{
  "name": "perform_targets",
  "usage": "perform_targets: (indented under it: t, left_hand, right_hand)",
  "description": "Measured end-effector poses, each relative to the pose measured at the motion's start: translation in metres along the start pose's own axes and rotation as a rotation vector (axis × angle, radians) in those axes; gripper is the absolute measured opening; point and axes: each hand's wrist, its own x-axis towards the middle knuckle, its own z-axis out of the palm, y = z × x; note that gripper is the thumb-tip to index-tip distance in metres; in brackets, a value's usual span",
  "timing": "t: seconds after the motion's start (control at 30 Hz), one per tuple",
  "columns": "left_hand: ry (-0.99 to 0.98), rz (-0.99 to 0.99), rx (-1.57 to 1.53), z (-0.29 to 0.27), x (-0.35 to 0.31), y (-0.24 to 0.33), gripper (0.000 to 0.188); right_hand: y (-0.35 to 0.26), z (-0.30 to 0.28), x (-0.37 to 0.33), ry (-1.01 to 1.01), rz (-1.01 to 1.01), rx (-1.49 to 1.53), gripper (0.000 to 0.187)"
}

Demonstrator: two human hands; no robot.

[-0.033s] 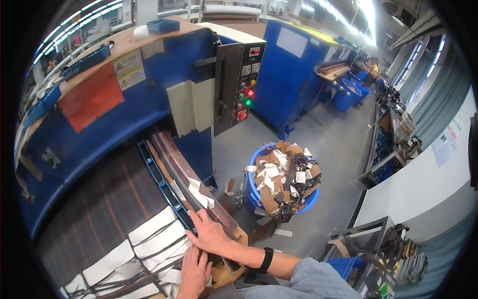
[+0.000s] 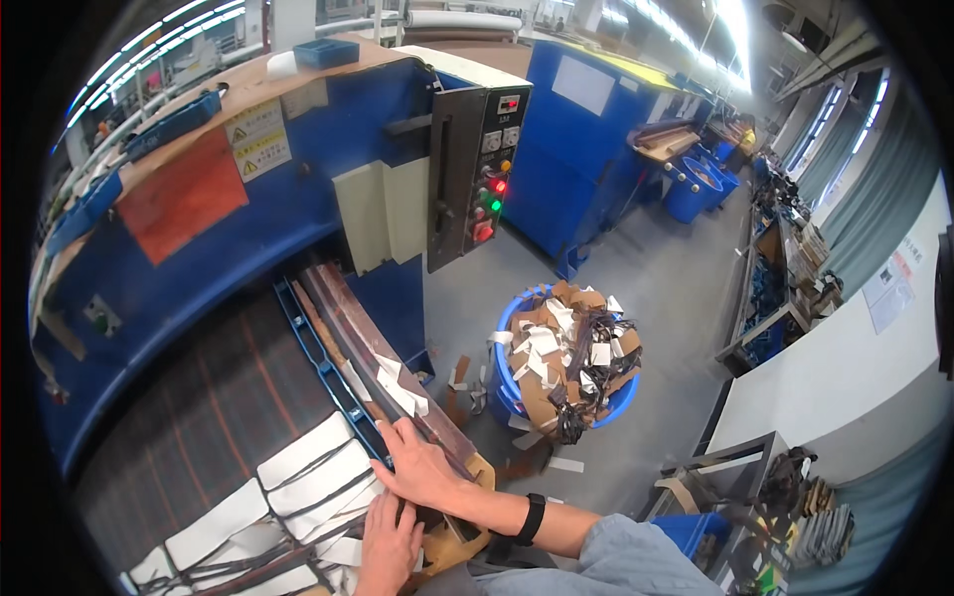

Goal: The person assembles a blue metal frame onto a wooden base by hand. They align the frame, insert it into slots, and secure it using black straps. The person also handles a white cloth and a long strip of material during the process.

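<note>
My right hand [image 2: 419,469], with a black band on its wrist, is at the near end of a long blue metal bar [image 2: 320,366]. Its thumb and fingers lie on either side of that end, closed on it. Just below, my left hand [image 2: 391,544] lies with fingers stretched out over the edge of the white pieces [image 2: 316,477]. These flat pieces lie in rows with dark strips between them, on a dark striped bed [image 2: 189,427] that runs under the blue machine [image 2: 298,189]. What is under my left palm is hidden.
White scraps [image 2: 399,385] lie on a brownish ledge [image 2: 348,298] right of the bar. A blue bin [image 2: 621,405] heaped with scraps stands on the floor. The machine's control panel [image 2: 489,169] has lit red and green lamps. Metal shelving [image 2: 730,472] stands at the right.
</note>
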Motion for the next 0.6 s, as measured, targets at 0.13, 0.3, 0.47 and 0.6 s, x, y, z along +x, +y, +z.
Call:
perform_targets:
  t: [0.13,0.3,0.47,0.6]
  left_hand:
    - [0.002,0.004,0.055,0.002,-0.001,0.003,0.056]
    - [0.041,-0.016,-0.027,-0.023,0.004,0.027,0.05]
    - [-0.094,-0.05,-0.027,-0.002,-0.005,0.012,0.077]
    - [-0.097,-0.04,-0.011,-0.007,-0.006,0.02,0.079]
  right_hand:
    - [-0.003,-0.003,0.005,-0.098,0.031,-0.052,0.07]
    - [-0.01,-0.019,0.008,-0.164,0.051,-0.084,0.071]
    - [-0.01,-0.02,0.01,-0.167,0.044,-0.098,0.07]
    - [-0.011,-0.026,0.01,-0.184,0.061,-0.096,0.069]
